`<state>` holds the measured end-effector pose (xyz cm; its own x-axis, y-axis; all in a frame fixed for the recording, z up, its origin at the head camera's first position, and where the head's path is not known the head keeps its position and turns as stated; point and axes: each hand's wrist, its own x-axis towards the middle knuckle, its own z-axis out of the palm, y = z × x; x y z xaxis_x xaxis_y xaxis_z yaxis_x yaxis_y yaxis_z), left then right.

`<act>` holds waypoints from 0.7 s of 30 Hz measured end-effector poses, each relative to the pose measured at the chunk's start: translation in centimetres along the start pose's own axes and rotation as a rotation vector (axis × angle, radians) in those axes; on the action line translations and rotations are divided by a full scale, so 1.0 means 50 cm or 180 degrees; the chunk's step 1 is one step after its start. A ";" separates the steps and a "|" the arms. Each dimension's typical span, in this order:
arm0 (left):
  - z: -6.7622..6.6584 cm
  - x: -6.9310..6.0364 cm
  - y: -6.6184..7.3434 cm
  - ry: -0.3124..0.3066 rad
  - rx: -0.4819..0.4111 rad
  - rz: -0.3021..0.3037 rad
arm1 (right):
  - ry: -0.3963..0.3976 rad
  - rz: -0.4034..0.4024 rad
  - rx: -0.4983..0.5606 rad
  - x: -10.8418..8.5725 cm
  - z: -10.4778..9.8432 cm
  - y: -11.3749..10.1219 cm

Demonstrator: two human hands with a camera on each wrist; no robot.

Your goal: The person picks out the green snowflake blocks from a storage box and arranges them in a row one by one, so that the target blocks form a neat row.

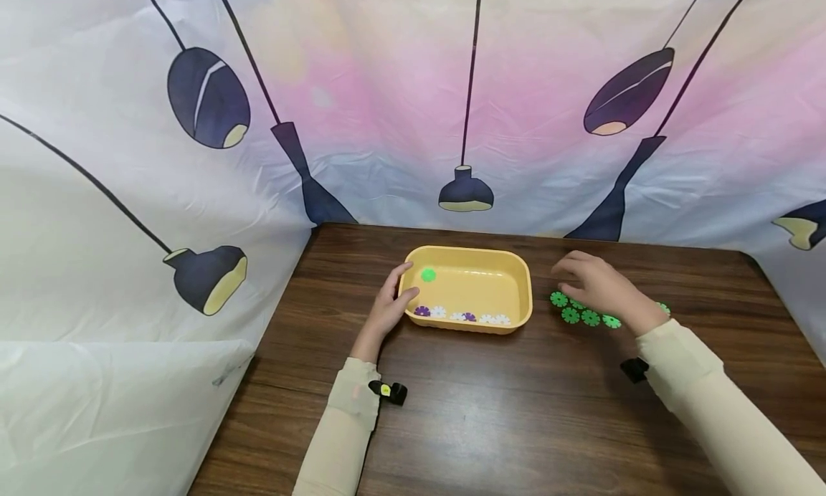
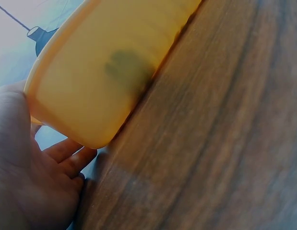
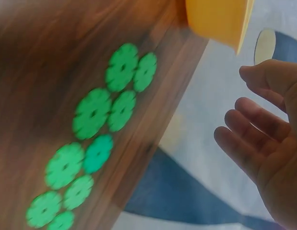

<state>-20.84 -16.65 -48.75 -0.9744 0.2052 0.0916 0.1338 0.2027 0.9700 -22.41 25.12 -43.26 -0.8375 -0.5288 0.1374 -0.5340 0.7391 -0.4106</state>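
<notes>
My left hand (image 1: 389,306) grips the left end of a yellow plastic tray (image 1: 480,292), its thumb over the rim. In the left wrist view, the hand's other fingers (image 2: 74,160) curl by the tray's outer side. A green snowflake disc (image 1: 429,274) lies inside at the far left. Several white discs (image 1: 438,312) and purple discs (image 1: 422,311) line the tray's near side. To the right of the tray, my right hand (image 1: 600,288) hovers over green snowflake discs (image 1: 571,315) with nothing in its loosely bent fingers. Two rows of these discs show in the right wrist view.
A dark wooden table (image 1: 490,410) carries everything. Behind it hangs a cloth (image 1: 387,123) printed with lamps, and more pale cloth falls along the left side. Black straps with small devices (image 1: 387,391) sit at the wrists.
</notes>
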 end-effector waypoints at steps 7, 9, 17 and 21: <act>-0.002 0.020 -0.048 -0.0015 0.0056 -0.0079 | -0.0104 -0.0129 0.0023 0.057 0.011 -0.039; 0.000 0.023 -0.065 0.0024 0.0050 -0.0074 | -0.0093 -0.0189 0.0029 0.072 0.015 -0.049; 0.000 0.024 -0.076 0.0145 -0.0017 0.0049 | -0.0108 -0.0326 0.0043 0.134 0.038 -0.077; 0.001 0.024 -0.076 0.0141 0.0017 0.0070 | -0.0163 -0.0265 0.0156 0.158 0.049 -0.092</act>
<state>-22.49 -17.11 -52.36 -0.9783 0.1670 0.1230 0.1563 0.2038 0.9665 -26.27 16.52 -42.48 -0.7829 -0.6091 0.1271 -0.5941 0.6710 -0.4436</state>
